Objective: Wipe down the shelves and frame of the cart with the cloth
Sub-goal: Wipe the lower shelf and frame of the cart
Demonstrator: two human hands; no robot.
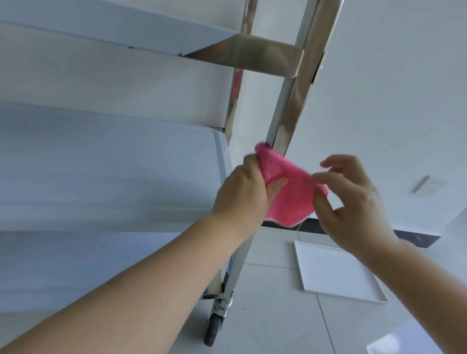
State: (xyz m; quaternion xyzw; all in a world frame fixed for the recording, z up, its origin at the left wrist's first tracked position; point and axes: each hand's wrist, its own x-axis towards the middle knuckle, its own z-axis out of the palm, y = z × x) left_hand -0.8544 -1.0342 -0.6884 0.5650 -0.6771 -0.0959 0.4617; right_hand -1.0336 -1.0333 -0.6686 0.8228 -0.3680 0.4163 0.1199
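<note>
While left hand [242,193] grips the pink cloth [287,195] against the cart's steel post [285,117] — right hand [357,206] pinches its far edge.

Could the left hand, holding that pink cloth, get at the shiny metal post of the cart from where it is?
Probably yes. The left hand grips the fuzzy pink cloth, whose upper corner already lies against the shiny metal post. Nothing stands between them; the right hand pinches the cloth's other edge, off to the side.
</note>
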